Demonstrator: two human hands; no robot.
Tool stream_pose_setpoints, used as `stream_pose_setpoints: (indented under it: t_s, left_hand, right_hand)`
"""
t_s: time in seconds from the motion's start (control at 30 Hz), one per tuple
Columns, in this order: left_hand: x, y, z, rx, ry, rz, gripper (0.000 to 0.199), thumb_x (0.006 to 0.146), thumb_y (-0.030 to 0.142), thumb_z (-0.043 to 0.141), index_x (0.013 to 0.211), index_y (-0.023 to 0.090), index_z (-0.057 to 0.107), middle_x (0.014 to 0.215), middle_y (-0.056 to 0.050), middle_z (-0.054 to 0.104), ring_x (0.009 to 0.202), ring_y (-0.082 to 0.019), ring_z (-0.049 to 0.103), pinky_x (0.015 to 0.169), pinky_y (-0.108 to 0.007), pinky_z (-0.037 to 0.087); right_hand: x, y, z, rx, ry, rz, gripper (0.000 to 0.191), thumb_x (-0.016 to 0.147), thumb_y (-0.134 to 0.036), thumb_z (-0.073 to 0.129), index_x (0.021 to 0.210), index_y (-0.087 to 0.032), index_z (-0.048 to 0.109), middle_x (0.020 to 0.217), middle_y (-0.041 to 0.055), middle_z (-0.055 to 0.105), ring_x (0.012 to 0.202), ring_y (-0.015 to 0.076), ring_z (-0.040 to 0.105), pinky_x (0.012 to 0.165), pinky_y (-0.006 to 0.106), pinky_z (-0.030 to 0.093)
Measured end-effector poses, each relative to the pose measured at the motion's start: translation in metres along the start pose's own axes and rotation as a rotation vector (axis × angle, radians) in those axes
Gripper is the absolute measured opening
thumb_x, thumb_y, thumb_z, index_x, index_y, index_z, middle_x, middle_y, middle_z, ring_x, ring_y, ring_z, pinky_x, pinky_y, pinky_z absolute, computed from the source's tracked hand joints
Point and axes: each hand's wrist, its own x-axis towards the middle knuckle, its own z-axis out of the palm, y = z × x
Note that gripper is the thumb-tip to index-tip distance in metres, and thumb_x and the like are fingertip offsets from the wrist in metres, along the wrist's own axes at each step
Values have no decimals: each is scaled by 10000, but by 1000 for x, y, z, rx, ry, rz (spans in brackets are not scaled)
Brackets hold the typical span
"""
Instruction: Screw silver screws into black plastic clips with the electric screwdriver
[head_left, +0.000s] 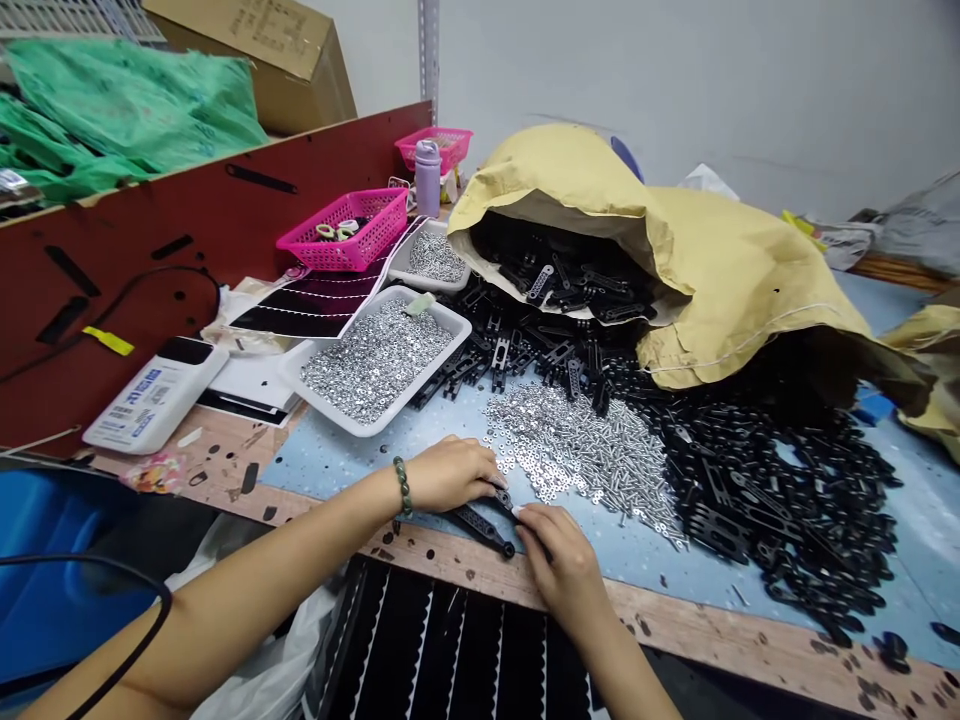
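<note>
Forearms angled inward, left hand (450,475) and right hand (559,560) curled, pinching the end of a black slotted bracket (480,530) beside loose screws (592,465)

L hand (450,475), R hand (559,560): palms down, nearly touching.

Black brackets (480,530), silver screws (585,465), yellow sack (675,260), pink basket (341,230).

L hand (450,475), R hand (559,558) at black bracket (480,528), (loose screws (585,465) just beyond)
</note>
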Motion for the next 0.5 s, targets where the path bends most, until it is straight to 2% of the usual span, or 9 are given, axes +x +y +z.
stream_pose_setpoints:
  t_s: [0.13,0.27,0.5]
  left_hand:
    - [-8,0,5,-32,25,-32,181,879,206,605,1035,262,677,1022,10,675,961,-181,584,850,-305,389]
    - [-9,3,5,6,28,-44,181,886,201,592,1036,262,674,1031,7,675,976,-192,575,856,-319,385]
    - [5,5,-9,85,-26,57,173,871,181,605,983,286,683,1003,12,678,995,-205,539,847,-337,324]
  right_hand:
    - [3,-1,-1,27,-25,1,221,908,-130,453,1057,-224,587,961,80,635,887,201,611,762,361,532]
    - [1,-1,0,41,13,11,197,898,-131,470,1031,-217,587,948,79,632,890,198,615,762,348,534]
    - [-3,-3,2,-3,28,-41,176,890,-124,496,1023,-210,572,921,76,627,855,193,607,753,350,521]
